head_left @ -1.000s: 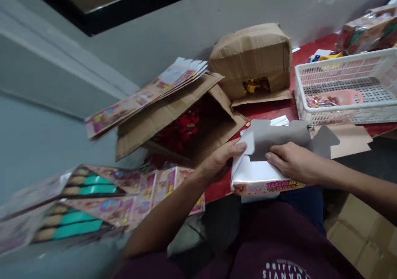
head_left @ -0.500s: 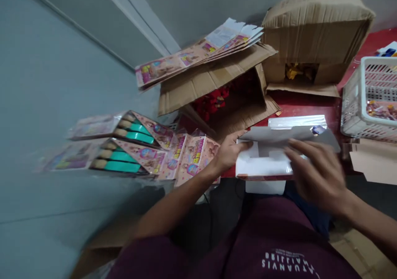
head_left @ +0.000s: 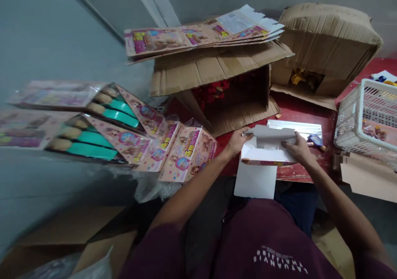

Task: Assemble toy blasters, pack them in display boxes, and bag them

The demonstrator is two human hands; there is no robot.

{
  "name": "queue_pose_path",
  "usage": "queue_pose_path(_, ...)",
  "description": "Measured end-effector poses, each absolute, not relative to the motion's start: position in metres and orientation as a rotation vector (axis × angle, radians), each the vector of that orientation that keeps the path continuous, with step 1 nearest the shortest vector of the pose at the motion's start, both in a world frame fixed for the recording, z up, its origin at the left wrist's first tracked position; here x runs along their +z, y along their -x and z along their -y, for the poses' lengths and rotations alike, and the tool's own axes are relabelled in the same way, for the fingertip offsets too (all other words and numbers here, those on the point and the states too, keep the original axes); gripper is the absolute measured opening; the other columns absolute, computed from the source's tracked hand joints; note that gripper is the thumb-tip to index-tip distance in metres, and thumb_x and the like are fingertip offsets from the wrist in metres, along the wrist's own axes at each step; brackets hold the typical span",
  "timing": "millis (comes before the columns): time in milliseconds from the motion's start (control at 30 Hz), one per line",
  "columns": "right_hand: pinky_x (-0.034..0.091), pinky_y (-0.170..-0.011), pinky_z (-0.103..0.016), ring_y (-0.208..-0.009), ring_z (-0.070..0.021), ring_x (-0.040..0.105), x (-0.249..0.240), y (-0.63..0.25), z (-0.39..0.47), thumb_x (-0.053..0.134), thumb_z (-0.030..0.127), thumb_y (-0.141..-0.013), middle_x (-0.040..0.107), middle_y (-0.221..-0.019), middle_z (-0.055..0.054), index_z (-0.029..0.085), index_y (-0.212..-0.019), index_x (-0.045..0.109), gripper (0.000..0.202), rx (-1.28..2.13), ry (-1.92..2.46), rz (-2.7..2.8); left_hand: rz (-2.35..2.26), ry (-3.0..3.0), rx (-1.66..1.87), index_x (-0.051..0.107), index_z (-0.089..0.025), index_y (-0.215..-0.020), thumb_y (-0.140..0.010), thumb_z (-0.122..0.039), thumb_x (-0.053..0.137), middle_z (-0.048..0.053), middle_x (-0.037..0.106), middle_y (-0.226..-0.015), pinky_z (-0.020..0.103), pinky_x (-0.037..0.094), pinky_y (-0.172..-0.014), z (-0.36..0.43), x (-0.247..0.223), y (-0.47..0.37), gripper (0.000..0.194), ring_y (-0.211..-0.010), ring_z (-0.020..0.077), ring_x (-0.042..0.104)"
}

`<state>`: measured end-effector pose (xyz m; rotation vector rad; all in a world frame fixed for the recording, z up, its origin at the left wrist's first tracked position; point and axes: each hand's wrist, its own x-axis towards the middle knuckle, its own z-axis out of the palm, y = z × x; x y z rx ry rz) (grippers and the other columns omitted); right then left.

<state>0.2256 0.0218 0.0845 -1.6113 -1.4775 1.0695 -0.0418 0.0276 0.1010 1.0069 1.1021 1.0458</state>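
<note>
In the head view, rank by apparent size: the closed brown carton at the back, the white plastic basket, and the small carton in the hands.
1. Closed brown carton, largest.
2. White plastic basket, though cut off by the frame edge, so its rank is unsure.
3. Small carton, held by the left hand and right hand, smallest.

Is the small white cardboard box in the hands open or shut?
Open: the small white cardboard box has grey flaps raised, one white flap hanging down; left hand and right hand grip its ends.

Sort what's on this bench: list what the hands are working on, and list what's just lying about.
In hand:
- small carton, held by left hand and right hand
- its white flap hanging over the table edge

Lying about:
- flat printed cartons
- open brown box
- white basket
- finished pink packs
</note>
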Motion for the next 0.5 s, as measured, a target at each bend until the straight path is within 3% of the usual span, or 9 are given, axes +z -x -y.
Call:
queue_pose_path(100,0.053,-0.096,-0.043,-0.114,-0.0322,0.064,0.064,-0.222,-0.021,0.074,0.053,-0.073,0.072,-0.119,-0.012,0.021,-0.132,0.060,0.068,1.192,1.595,1.401,-0.991,-0.983,0.986,0.073,-0.014,-0.097,-0.070,-0.069,0.077,0.008,0.075,-0.091,0.030,0.050,-0.070,-0.022,0.080,0.048,0.061,-0.076,0.0210,0.068)
queue_pose_path(167,0.053,-0.098,-0.044,-0.120,-0.0326,0.062,0.057,-0.222,-0.019,0.061,0.069,-0.080,0.071,-0.124,-0.010,0.024,-0.131,0.062,0.068,1.371,1.465,1.286,-0.956,-0.922,0.970,0.075,-0.014,-0.102,-0.079,-0.078,0.062,0.011,0.076,-0.095,0.033,0.051,-0.073,-0.017,0.073,0.051,0.069,-0.083,0.0251,0.071)
queue_pose_path(267,0.054,-0.096,-0.045,-0.118,-0.0341,0.064,0.053,-0.221,-0.017,0.036,0.086,-0.083,0.072,-0.122,-0.012,0.020,-0.121,0.069,0.084,1.608,1.305,1.085,-1.041,-0.932,0.975,0.077,-0.013,-0.104,-0.081,-0.072,0.066,0.014,0.076,-0.102,0.036,0.051,-0.080,-0.013,0.070,0.056,0.064,-0.092,0.0282,0.071)
queue_pose_path(333,0.053,-0.097,-0.044,-0.116,-0.0335,0.064,0.053,-0.223,-0.015,0.048,0.083,-0.081,0.071,-0.125,-0.013,0.018,-0.117,0.072,0.077,1.664,1.287,1.090,-1.042,-1.054,0.957,0.078,-0.014,-0.100,-0.077,-0.062,0.075,0.015,0.073,-0.118,0.040,0.049,-0.094,-0.014,0.069,0.061,0.054,-0.109,0.0310,0.067)
queue_pose_path(400,0.051,-0.100,-0.042,-0.119,-0.0312,0.062,0.052,-0.227,-0.015,0.070,0.068,-0.077,0.068,-0.131,-0.010,0.022,-0.119,0.071,0.062,1.622,1.315,1.223,-0.993,-1.235,0.912,0.078,-0.016,-0.102,-0.070,-0.051,0.084,0.014,0.067,-0.133,0.044,0.039,-0.111,-0.016,0.067,0.068,0.047,-0.127,0.0328,0.059)
queue_pose_path(500,0.050,-0.101,-0.042,-0.121,-0.0280,0.060,0.048,-0.231,-0.015,0.081,0.053,-0.073,0.066,-0.132,-0.008,0.025,-0.121,0.070,0.057,1.434,1.362,1.476,-0.963,-1.435,0.825,0.075,-0.019,-0.116,-0.063,-0.037,0.089,0.012,0.064,-0.138,0.044,0.035,-0.115,-0.020,0.059,0.075,0.057,-0.131,0.0303,0.056)
